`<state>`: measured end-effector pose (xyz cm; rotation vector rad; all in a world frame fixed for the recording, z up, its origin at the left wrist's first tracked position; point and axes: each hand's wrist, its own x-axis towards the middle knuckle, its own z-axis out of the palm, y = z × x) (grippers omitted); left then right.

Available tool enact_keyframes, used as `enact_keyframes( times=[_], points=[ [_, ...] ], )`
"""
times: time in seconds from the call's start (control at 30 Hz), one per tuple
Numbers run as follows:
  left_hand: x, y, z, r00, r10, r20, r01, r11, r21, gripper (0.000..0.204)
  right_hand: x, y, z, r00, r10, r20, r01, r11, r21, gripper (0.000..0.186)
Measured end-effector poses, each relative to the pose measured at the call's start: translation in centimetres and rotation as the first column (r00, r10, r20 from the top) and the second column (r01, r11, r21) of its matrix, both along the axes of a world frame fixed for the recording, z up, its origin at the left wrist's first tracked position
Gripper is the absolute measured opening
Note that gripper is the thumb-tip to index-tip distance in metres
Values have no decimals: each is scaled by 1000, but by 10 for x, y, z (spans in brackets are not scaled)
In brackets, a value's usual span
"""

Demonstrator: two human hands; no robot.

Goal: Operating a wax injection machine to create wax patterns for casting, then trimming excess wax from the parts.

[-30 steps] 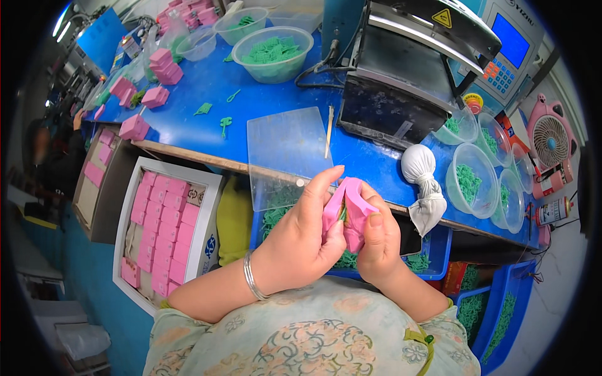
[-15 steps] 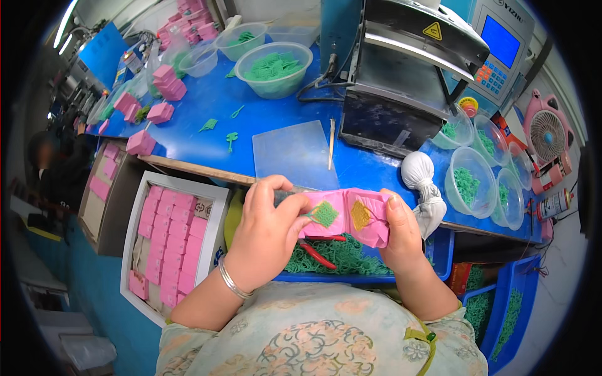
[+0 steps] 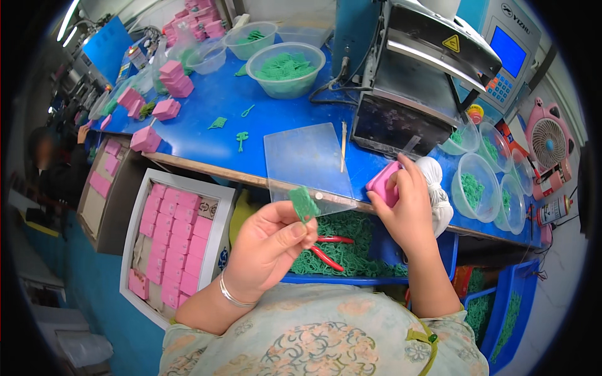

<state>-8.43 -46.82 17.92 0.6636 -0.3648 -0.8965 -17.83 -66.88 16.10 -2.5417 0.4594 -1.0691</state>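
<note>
A flat green moulded piece (image 3: 303,203), roughly square, is pinched between the thumb and fingers of my left hand (image 3: 266,250). It is held up in front of the table's edge. My right hand (image 3: 411,203) grips a pink rubber mould (image 3: 380,182) at the front of the blue table, its two halves together. A white cloth bundle (image 3: 436,191) lies just right of that hand. Below my hands, pliers with red handles (image 3: 327,257) rest on green pieces (image 3: 370,241) heaped in a blue tray.
A translucent sheet (image 3: 307,156) and a thin stick (image 3: 343,147) lie ahead. Behind them stands a dark press machine (image 3: 401,116). Bowls of green pieces (image 3: 285,66) sit at the back and right. To my left, a white box (image 3: 133,250) holds several pink moulds. A pink fan (image 3: 547,141) stands far right.
The mould, open between both hands before, is now folded together and moved right to the table by my right hand. The green piece is out of it, in my left hand.
</note>
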Motion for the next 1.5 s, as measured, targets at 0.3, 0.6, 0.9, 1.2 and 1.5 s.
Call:
enact_keyframes(
  times=[0.3,0.6,0.9,1.2,1.5],
  points=[
    [-8,-7,-7,991,-125,-41,128,987,100,15,-13,59,22,770,600,217,-549,450,704,5],
    [-13,-10,-5,996,-36,81,21,984,177,12,-11,62,12,782,552,290,-487,250,837,14],
    [1,4,-13,944,212,252,-267,940,210,13,-13,65,-83,557,420,-717,-317,905,284,23],
    [4,21,-26,901,218,375,-373,830,414,13,-12,68,-39,605,521,-602,-125,809,574,22],
    [0,13,-29,676,206,708,-492,841,225,14,-28,61,-20,726,673,141,-198,9,980,24]
  ],
)
